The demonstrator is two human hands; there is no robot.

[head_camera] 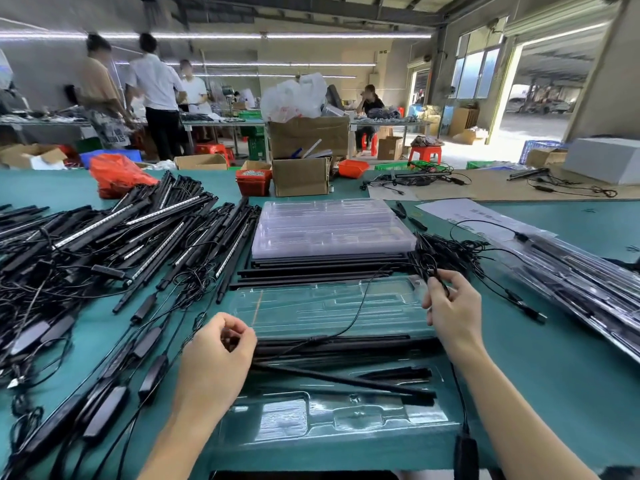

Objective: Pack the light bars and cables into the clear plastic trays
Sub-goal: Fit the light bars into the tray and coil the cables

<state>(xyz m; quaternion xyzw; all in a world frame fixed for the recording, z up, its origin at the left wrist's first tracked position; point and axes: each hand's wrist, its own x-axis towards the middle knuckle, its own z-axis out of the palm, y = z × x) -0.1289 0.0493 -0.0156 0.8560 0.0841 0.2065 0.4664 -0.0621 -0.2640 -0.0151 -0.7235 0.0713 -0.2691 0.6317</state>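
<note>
A clear plastic tray lies open before me on the green table, with black light bars lying across its middle. My right hand pinches a thin black cable at the tray's far right corner, beside a tangled bundle of cables. The cable droops across the tray toward my left hand, whose curled fingers hold a small dark piece at the tray's left edge. A stack of empty clear trays stands behind, with more black bars in front of it.
A big heap of light bars and cabled control boxes covers the table's left side. Packed trays lie at the right. Cardboard boxes, a red bin and an orange bag line the far edge. People work at benches behind.
</note>
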